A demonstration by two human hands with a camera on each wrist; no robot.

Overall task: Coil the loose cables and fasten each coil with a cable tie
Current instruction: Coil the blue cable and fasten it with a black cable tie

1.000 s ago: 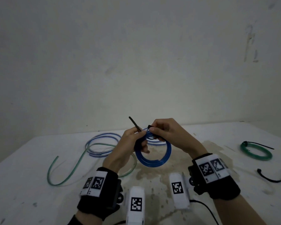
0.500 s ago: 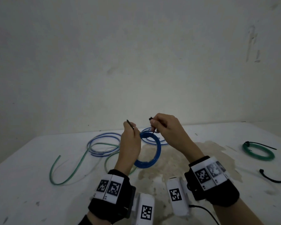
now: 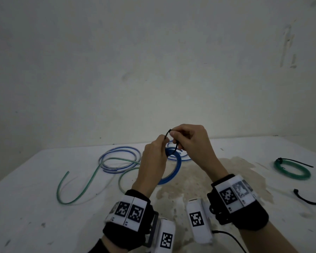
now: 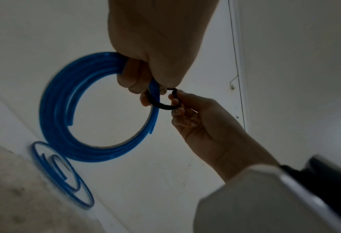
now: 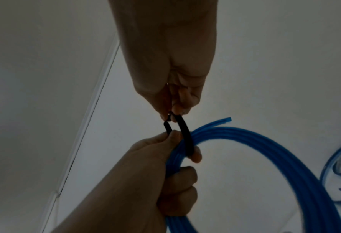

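Your left hand (image 3: 154, 157) grips the coiled blue plastic cable (image 4: 62, 110); your right hand (image 3: 187, 138) pinches the thin black cable tie (image 5: 182, 134) at 12 o'clock. Slackening could let the coil spring open.

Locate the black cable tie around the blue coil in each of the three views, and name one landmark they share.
Head: black cable tie centre, arched between both hands.
Left wrist: centre, a loop beneath the left hand's grip.
Right wrist: centre, between the hands.
Shared landmark: the blue coil.
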